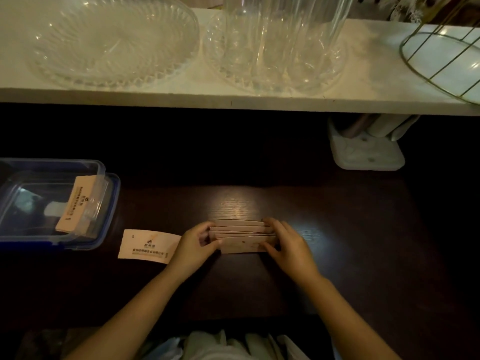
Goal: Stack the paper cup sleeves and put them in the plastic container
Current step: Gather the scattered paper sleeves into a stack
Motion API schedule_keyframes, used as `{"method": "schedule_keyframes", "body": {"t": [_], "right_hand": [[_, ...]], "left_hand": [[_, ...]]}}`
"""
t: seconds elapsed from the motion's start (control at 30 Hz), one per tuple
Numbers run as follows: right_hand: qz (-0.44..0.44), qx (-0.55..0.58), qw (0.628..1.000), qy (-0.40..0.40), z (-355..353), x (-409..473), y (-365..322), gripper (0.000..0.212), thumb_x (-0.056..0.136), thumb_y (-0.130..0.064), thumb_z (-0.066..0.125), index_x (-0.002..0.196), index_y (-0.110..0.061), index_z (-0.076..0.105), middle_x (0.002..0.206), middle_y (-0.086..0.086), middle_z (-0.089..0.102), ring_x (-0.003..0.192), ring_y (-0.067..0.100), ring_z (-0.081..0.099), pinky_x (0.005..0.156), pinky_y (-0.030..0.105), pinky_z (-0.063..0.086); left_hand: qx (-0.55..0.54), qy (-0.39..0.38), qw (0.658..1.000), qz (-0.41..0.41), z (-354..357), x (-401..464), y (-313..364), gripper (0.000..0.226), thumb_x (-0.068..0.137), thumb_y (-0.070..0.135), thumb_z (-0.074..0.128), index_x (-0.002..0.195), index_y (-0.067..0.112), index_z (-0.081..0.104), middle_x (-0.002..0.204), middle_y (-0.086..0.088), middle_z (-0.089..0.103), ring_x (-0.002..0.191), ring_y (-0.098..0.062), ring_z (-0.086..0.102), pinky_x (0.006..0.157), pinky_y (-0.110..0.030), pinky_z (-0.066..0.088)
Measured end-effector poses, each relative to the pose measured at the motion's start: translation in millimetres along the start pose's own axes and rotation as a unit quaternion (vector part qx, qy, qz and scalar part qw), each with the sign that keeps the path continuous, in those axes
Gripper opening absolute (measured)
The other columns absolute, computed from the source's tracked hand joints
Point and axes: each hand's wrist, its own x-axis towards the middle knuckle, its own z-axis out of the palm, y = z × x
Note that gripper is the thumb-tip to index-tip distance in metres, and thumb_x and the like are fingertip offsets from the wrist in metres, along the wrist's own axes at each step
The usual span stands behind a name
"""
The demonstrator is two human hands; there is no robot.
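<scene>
A fanned stack of brown paper cup sleeves (pixel 241 236) lies on the dark table in the middle. My left hand (pixel 198 242) grips its left end and my right hand (pixel 284 241) grips its right end. One single printed sleeve (pixel 148 246) lies flat on the table just left of my left hand. The clear plastic container (pixel 15 201) with a blue rim stands at the left edge. Inside it, sleeves (pixel 75 206) lean upright against its right wall.
A white shelf (pixel 181 98) runs across above the table, carrying a cut-glass dish (pixel 111 40), a tall clear vessel (pixel 283 35) and a gold wire basket (pixel 444 55). A white holder (pixel 366 149) stands at the table's back right. Pale packets (pixel 233 344) show at the bottom edge.
</scene>
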Motion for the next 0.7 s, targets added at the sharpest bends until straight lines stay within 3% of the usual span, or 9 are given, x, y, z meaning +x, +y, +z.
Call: {"method": "schedule_keyframes", "body": {"t": [0.07,0.13,0.23,0.3,0.4,0.57,0.7], "right_hand": [[0.005,0.003,0.999,0.041,11,-9,-1,0.046,0.073,-0.015,0.074,0.115,-0.021,0.054,0.1,0.001,0.063,0.08,0.009,0.058,0.068,0.025,0.052],[0.013,0.02,0.997,0.076,20,-15,-3,0.044,0.073,-0.013,0.075,0.112,-0.019,0.055,0.094,0.002,0.062,0.078,0.009,0.055,0.069,0.022,0.049],[0.016,0.024,0.992,0.12,32,-22,-6,0.045,0.073,-0.007,0.074,0.113,-0.015,0.054,0.09,0.005,0.06,0.087,0.01,0.048,0.081,0.014,0.038],[0.042,0.043,0.988,0.139,39,-26,-12,0.043,0.075,-0.003,0.071,0.115,-0.011,0.056,0.094,0.004,0.056,0.09,0.014,0.051,0.085,0.012,0.036],[0.094,0.103,0.978,0.157,48,-30,-23,0.041,0.08,0.002,0.064,0.118,-0.009,0.055,0.103,0.001,0.048,0.094,0.018,0.055,0.088,0.005,0.035],[0.113,0.166,0.967,0.16,55,-30,-39,0.062,0.088,0.005,0.051,0.133,-0.033,0.033,0.118,-0.003,0.041,0.107,-0.006,0.043,0.093,0.0,0.03],[0.099,0.13,0.979,0.121,54,-31,-29,0.069,0.091,0.003,0.045,0.138,-0.037,0.015,0.138,0.001,0.035,0.125,-0.004,0.027,0.095,-0.005,0.019]], "left_hand": [[-0.037,0.027,0.999,-0.001,7,-4,-5,0.033,0.081,0.012,0.064,0.111,0.026,0.058,0.1,0.016,0.065,0.095,0.014,0.057,0.077,-0.004,0.045],[-0.133,0.075,0.988,-0.03,18,-13,-3,0.03,0.079,0.033,0.062,0.109,0.028,0.06,0.103,0.013,0.065,0.097,0.01,0.058,0.079,-0.009,0.046],[-0.22,0.164,0.961,-0.046,39,-17,3,0.054,0.069,0.059,0.052,0.104,0.02,0.065,0.102,0.001,0.068,0.096,-0.007,0.062,0.082,-0.022,0.046],[-0.224,0.213,0.95,-0.051,50,-13,10,0.044,0.074,0.056,0.053,0.094,0.019,0.066,0.091,0.001,0.068,0.086,-0.008,0.062,0.073,-0.019,0.044],[-0.197,0.243,0.948,-0.057,57,-2,13,0.02,0.088,0.032,0.05,0.089,0.018,0.064,0.087,0.006,0.064,0.083,-0.006,0.058,0.067,-0.008,0.042],[-0.17,0.232,0.958,-0.014,66,-1,15,0.028,0.095,0.018,0.035,0.09,0.025,0.061,0.1,0.01,0.064,0.099,0.002,0.055,0.079,0.002,0.035],[-0.162,0.187,0.969,0.009,65,-3,7,0.026,0.096,0.018,0.035,0.097,0.027,0.06,0.111,0.009,0.062,0.108,0.005,0.051,0.085,0.001,0.035]]}}
